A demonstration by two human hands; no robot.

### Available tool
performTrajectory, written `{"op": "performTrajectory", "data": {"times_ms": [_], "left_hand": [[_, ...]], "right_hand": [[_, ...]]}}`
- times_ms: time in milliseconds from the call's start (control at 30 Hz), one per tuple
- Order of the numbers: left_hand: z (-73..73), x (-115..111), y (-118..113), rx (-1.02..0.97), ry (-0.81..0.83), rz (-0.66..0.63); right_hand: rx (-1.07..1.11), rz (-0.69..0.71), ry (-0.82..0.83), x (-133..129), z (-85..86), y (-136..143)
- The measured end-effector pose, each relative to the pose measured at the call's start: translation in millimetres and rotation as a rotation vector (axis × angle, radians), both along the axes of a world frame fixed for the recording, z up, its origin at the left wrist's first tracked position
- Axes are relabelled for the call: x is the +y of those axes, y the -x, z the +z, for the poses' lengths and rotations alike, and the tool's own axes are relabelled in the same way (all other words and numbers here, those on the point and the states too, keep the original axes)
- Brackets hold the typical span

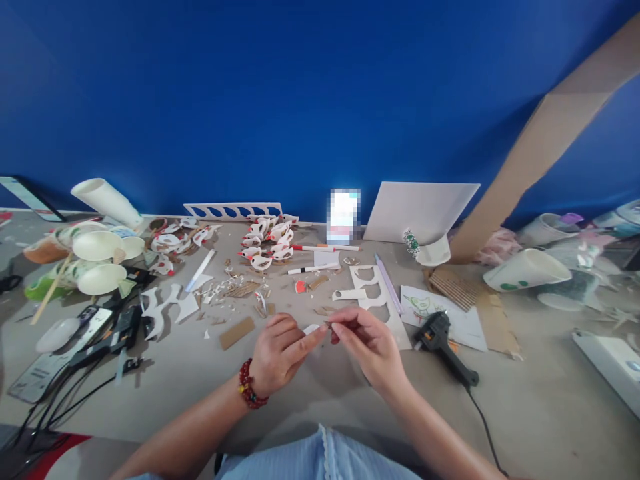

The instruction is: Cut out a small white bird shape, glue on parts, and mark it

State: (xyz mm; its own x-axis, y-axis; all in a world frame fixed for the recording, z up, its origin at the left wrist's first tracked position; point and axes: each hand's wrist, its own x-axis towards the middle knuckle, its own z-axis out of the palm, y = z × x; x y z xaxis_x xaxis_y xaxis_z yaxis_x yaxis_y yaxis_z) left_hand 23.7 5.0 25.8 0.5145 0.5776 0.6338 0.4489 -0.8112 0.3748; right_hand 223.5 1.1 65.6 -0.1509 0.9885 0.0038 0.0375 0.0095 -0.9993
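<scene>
Head view, looking down over a grey worktop (310,393) against a blue wall (300,93).

Left hand (280,353): fingers curled, thumb and forefinger pinching a small white paper piece (311,329) at its left end. A red bead bracelet (249,393) sits on that wrist.

Right hand (367,343): fingers pressed together at the tips, pinching something small and reddish just at the right end of the paper piece; what it is cannot be told at this size. Both hands meet in mid-frame, just above the worktop, fingertips nearly touching.

Near the right hand: a black glue gun (440,337) lies on the worktop just to its right, cord (483,420) running toward the near edge. A white cut-out stencil strip (377,297) lies just beyond the hands, a lilac pen (387,283) along its right side, and a sheet with a bird drawing (425,307) beside that.

Near the left hand: a brown cardboard rectangle (237,333) and scattered paper scraps (225,293).

Farther back: a cluster of white paper birds (267,243) with red marks, two markers (315,260), and a white board (420,210) leaning on the wall. Far left: stacked paper cups (97,257). Far right: a tipped paper cup (525,270) and a long cardboard strip (545,133) propped at a slant.
</scene>
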Motion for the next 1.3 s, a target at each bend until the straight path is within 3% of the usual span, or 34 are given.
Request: {"op": "performTrajectory", "data": {"times_ms": [300,533,733,900,1100,1300], "left_hand": [[2.7,1.4,0.1,0.044,-0.022,0.036],[4.5,-0.5,-1.7,0.068,-0.046,0.033],[0.0,-2.7,-4.2,0.075,0.020,0.000],[-2.0,-4.0,-3.5,-0.021,0.087,-0.075],[0.9,-1.0,-3.9,-0.162,0.216,-0.125],[2.7,-1.1,-3.8,-0.236,0.289,-0.158]], "right_hand": [[0.010,0.079,-0.054,8.7,-1.5,-2.1],[0.056,0.076,0.074,7.8,-7.0,-0.7],[0.045,-0.020,0.001,12.3,-18.6,-2.6],[0.086,-0.247,0.005,23.4,-29.9,-19.6],[0.094,-0.066,0.082,4.9,-15.5,-14.3],[0.098,-0.011,0.100,0.9,-9.7,-3.2]]}}
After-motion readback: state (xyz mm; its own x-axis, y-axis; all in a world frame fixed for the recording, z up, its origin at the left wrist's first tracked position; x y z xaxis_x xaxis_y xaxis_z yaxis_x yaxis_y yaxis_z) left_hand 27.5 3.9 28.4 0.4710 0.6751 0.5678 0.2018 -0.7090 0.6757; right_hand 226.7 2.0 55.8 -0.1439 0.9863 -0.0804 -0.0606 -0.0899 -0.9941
